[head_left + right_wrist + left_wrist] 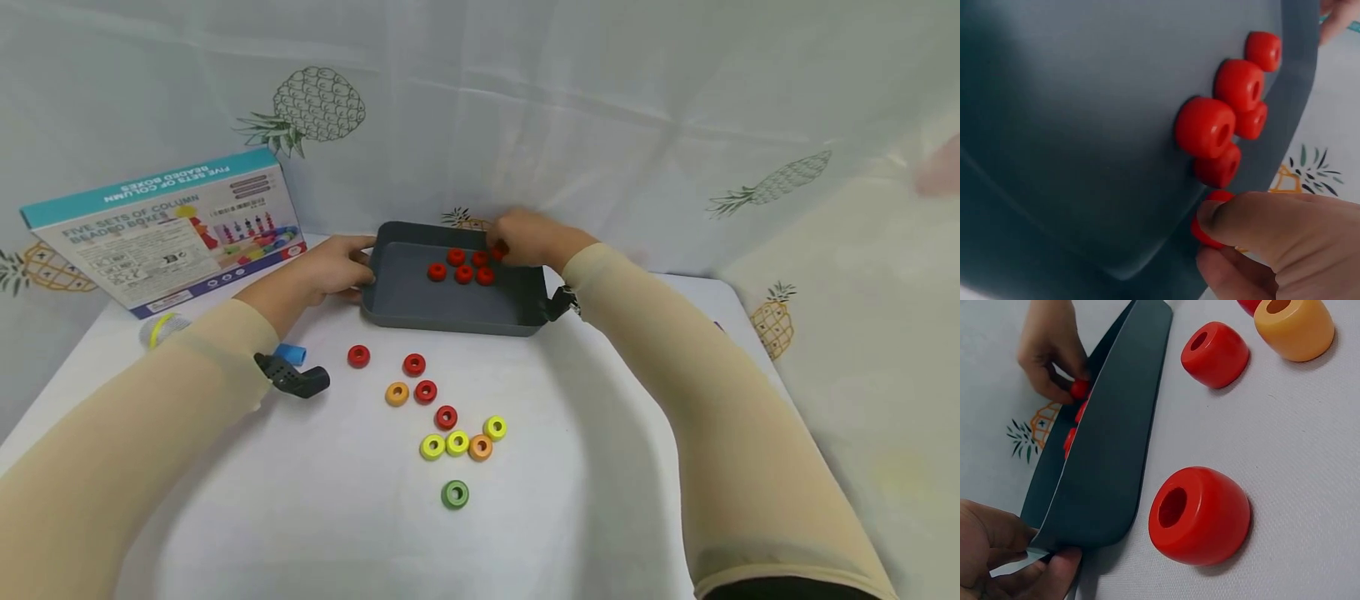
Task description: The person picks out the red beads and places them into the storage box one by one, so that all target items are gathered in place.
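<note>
A dark grey tray (450, 310) lies on the white table with several red beads (461, 267) at its far side. My left hand (358, 268) grips the tray's left rim (1116, 444), thumb and fingers (1054, 569) curled round its corner. Over the tray's far right corner my right hand (506, 244) pinches one red bead (1207, 232), just beside the others (1205, 127) and close to the tray wall (1291, 112). In the left wrist view the right hand (1063, 378) shows with that bead (1079, 389) at its fingertips.
Loose beads lie in front of the tray: red (414, 364), orange (397, 393), yellow (457, 442) and one green (454, 494). A printed toy box (165, 229) leans at the back left. A blue piece (291, 354) and a grey-yellow roll (161, 329) lie left.
</note>
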Tool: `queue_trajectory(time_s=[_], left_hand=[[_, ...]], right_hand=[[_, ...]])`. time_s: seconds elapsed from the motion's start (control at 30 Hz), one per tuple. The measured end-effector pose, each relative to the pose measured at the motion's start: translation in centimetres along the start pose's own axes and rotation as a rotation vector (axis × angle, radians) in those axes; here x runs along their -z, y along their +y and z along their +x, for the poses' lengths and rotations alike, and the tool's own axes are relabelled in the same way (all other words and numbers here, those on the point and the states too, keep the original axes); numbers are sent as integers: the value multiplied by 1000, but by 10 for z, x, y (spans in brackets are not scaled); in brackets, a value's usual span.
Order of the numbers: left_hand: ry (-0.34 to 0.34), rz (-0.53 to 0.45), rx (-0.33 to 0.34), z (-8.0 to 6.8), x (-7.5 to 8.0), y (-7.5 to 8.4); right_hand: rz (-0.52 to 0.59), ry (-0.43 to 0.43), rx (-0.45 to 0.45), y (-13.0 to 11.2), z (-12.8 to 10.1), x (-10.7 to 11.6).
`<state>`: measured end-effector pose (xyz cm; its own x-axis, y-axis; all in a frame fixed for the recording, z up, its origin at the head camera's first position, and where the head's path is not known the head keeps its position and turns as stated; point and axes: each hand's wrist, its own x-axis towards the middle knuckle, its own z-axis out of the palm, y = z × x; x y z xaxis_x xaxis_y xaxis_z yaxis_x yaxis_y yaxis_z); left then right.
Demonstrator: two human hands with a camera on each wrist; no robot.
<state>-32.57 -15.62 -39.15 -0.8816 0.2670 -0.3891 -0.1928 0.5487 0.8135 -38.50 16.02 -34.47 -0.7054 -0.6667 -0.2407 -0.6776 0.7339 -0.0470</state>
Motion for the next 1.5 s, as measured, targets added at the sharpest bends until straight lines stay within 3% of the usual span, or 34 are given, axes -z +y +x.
queue_trajectory(time_s=[0.47,0.83,1.23,1.5], left_hand=[[5,-4,2,3,-1,2],[-3,-21,1,4,0,1],[-5,-21,-4,2,1,-1],[-14,-24,1,3,1,-1]], right_hand=[[-35,-35,-17,4,1,-8],[67,35,-9,-4,-17,12],[110,139,152,-48,-40,24],[252,79,251,-91,-61,13]])
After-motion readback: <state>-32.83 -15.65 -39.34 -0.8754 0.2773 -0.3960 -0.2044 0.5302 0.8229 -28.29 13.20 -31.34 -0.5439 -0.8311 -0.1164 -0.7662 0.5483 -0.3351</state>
